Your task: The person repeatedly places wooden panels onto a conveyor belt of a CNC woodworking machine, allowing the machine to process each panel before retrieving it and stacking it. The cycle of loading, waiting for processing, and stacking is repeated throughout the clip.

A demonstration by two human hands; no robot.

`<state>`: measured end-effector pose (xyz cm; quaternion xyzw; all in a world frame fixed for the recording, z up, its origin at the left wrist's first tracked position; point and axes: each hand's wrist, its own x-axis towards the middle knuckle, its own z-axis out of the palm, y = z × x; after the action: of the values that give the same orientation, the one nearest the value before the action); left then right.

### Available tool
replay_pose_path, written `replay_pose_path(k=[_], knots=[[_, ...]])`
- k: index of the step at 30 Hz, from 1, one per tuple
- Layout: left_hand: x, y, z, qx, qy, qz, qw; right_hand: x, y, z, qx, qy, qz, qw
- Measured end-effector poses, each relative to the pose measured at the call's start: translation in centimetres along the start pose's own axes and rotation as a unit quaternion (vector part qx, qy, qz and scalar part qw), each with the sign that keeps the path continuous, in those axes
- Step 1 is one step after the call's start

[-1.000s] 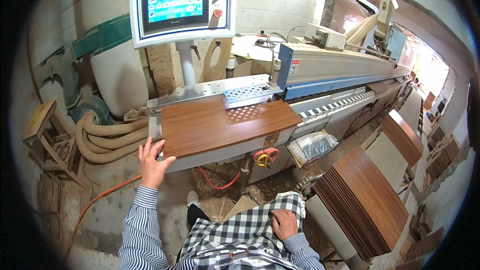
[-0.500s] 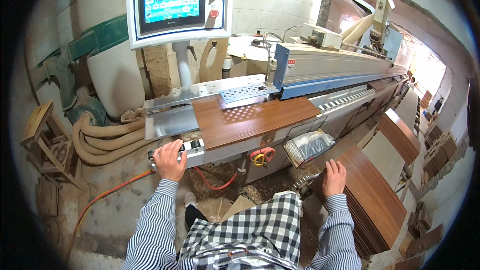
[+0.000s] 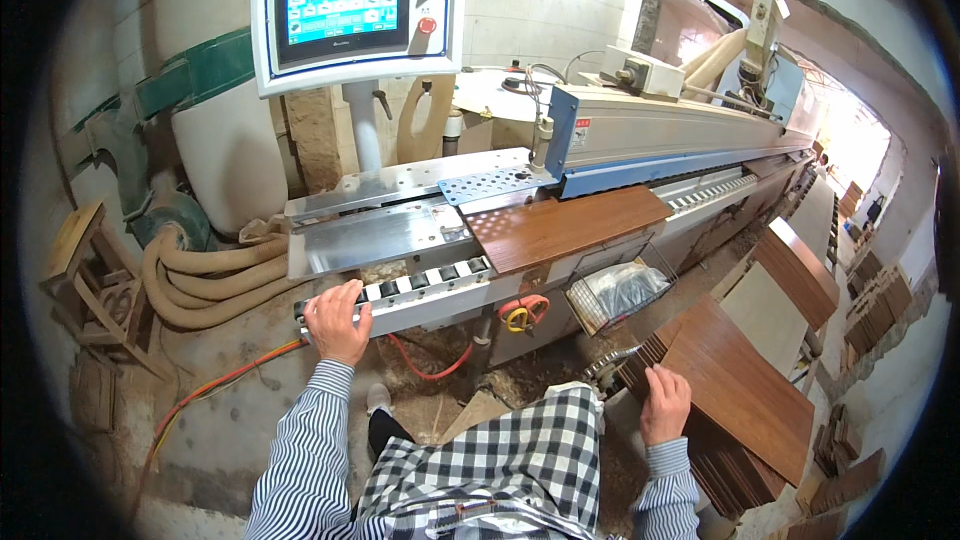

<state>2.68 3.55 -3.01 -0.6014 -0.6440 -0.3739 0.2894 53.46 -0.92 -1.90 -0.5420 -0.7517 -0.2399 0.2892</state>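
Note:
My left hand [image 3: 338, 322] lies over the near end of a roller rail [image 3: 420, 285], fingers stretched across it and thumb apart. At the right, my right hand [image 3: 665, 406] closes on the near edge of the top brown wood-grain board [image 3: 745, 380]. That board sits skewed on a stack of similar boards [image 3: 730, 475]; my fingertips are partly hidden at its edge. Farther off, another brown board [image 3: 570, 228] lies flat on the long machine, partly under a perforated blue plate [image 3: 497, 183]. Neither hand touches it.
A control panel with a lit screen [image 3: 343, 8] stands at the back left. Below the machine hang a wire basket [image 3: 620, 295] holding plastic and a red-and-yellow coil [image 3: 522, 315]. Thick hoses [image 3: 215, 285] and a wooden stool [image 3: 95, 290] are at left; an orange hose [image 3: 215, 385] crosses the floor.
The board on the machine has slid right, baring more rollers. My right hand has moved down toward me, and the top board of the stack has turned out of line. My left hand stays put.

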Motion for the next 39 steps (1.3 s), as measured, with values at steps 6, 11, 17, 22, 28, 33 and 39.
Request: replay_pose_path(k=[6, 11, 17, 22, 28, 33, 39], knots=[[0.2, 0.2, 0.3, -0.006, -0.003, 0.000, 1.000, -7.0, 1.5, -0.2, 0.428, 0.068, 0.476, 0.765], [0.1, 0.1, 0.1, 0.001, 0.000, -0.003, 1.000, -6.9, 5.0, -1.5, 0.544, 0.248, 0.629, 0.496], [0.2, 0.4, 0.1, -0.004, -0.001, -0.007, 1.000, -8.2, 3.2, -0.9, 0.577, 0.229, 0.602, 0.502], [0.1, 0.1, -0.1, 0.003, -0.004, -0.005, 1.000, -7.8, -2.1, -3.1, 0.664, 0.132, 0.587, 0.444], [0.2, 0.3, -0.2, 0.001, -0.009, -0.003, 1.000, -11.7, 2.2, -5.0, 0.594, 0.275, 0.629, 0.420], [0.2, 0.2, -0.5, -0.013, -0.026, -0.011, 1.000, -14.2, 5.8, -5.9, 0.599, 0.272, 0.625, 0.420], [0.1, 0.6, -3.4, -0.072, -0.119, 0.009, 0.990, -15.5, 4.1, -5.2, 0.665, 0.213, 0.578, 0.422]])
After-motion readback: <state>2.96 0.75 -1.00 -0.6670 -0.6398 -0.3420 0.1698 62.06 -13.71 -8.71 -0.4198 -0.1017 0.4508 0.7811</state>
